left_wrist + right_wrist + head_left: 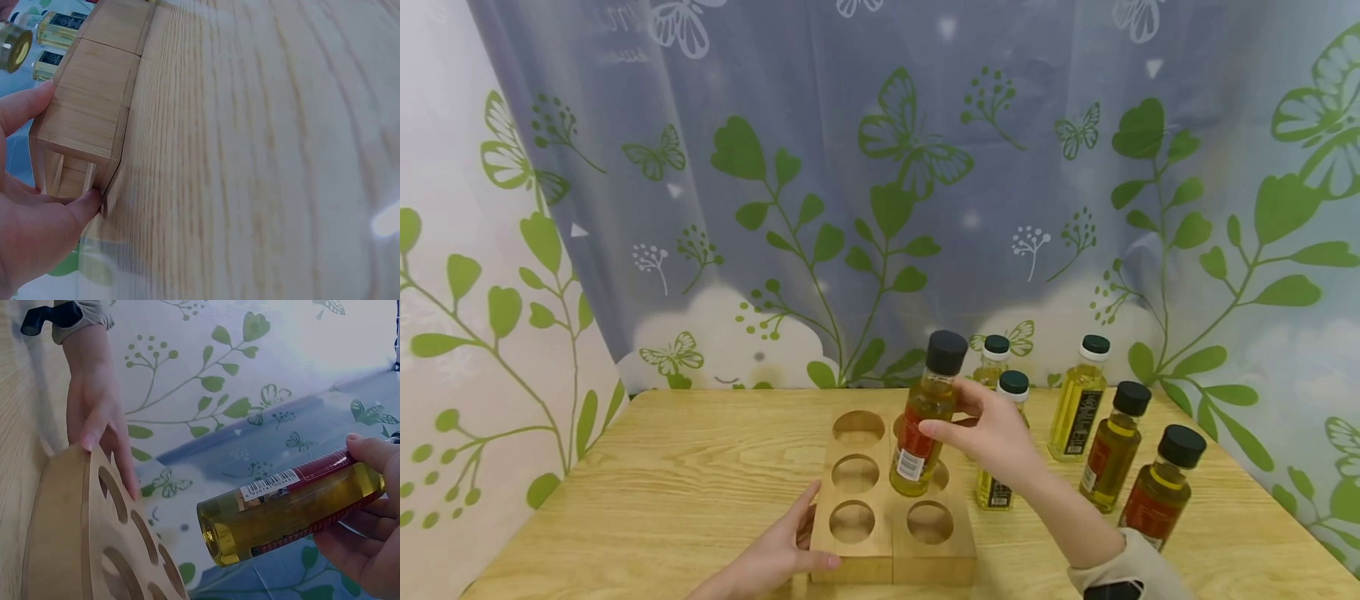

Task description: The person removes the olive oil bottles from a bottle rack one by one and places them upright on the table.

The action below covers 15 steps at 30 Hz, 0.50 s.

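Note:
My right hand (pixel 996 433) grips an oil bottle (pixel 917 425) with a dark cap and red label, tilted slightly above a wooden rack (pixel 891 546) with round holes in two columns. In the right wrist view the bottle (pixel 294 509) shows its barcode and its bottom, apart from the rack. My left hand (pixel 778 542) holds the rack's near left corner, thumb on the front and fingers along the side. In the left wrist view the left hand (pixel 37 212) has fingers curled round the rack's (pixel 87 100) open end.
Right of the rack stand green-capped oil bottles (pixel 1078 408), one (pixel 996 492) close beside it. Two black-capped bottles with red labels (pixel 1108 458) stand further right. A patterned curtain (pixel 820 208) hangs behind the wooden table (pixel 700 450).

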Each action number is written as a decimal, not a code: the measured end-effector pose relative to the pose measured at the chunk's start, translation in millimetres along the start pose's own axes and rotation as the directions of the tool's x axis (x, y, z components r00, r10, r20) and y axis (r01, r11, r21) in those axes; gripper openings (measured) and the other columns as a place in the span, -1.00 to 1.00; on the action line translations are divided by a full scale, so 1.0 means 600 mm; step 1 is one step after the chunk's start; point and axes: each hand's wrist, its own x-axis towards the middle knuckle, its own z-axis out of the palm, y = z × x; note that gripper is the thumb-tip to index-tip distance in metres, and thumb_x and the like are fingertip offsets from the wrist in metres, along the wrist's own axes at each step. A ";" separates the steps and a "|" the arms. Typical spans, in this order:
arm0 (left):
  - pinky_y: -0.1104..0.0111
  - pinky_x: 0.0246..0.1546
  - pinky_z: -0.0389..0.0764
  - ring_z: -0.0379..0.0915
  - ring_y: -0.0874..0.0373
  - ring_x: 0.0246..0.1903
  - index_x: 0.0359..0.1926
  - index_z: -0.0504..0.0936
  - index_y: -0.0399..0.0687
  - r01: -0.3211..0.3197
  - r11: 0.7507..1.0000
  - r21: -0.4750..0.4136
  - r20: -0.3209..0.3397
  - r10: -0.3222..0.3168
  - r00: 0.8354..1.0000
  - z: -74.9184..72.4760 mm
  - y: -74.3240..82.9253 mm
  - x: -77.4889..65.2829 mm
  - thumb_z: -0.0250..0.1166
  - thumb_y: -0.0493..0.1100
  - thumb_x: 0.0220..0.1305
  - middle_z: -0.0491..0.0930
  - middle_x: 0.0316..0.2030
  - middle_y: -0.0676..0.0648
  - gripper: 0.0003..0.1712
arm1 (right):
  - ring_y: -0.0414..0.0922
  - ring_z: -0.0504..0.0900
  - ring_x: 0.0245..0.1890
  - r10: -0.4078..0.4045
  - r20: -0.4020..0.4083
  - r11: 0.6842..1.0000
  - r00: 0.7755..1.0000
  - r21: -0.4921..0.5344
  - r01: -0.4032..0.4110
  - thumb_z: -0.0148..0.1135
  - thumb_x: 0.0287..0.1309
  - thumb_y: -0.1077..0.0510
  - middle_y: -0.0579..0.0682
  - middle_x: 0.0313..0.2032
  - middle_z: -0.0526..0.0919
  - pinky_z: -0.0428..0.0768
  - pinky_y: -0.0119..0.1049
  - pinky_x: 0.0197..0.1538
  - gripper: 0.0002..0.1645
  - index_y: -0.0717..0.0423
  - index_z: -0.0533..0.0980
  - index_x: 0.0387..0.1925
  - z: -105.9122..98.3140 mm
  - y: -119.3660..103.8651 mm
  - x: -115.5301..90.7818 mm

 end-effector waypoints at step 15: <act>0.03 0.20 0.21 -0.15 -0.38 0.29 0.38 -0.43 -0.37 -0.020 1.000 0.017 0.001 0.020 1.000 0.001 0.001 0.000 0.35 -0.22 0.12 -0.15 0.29 -0.59 0.20 | 0.16 0.44 0.10 0.136 -0.062 0.972 0.989 -0.184 -0.145 0.31 0.02 -0.18 0.25 0.17 0.40 0.52 0.00 -0.04 -0.09 0.24 0.26 0.28 -0.089 0.048 -0.037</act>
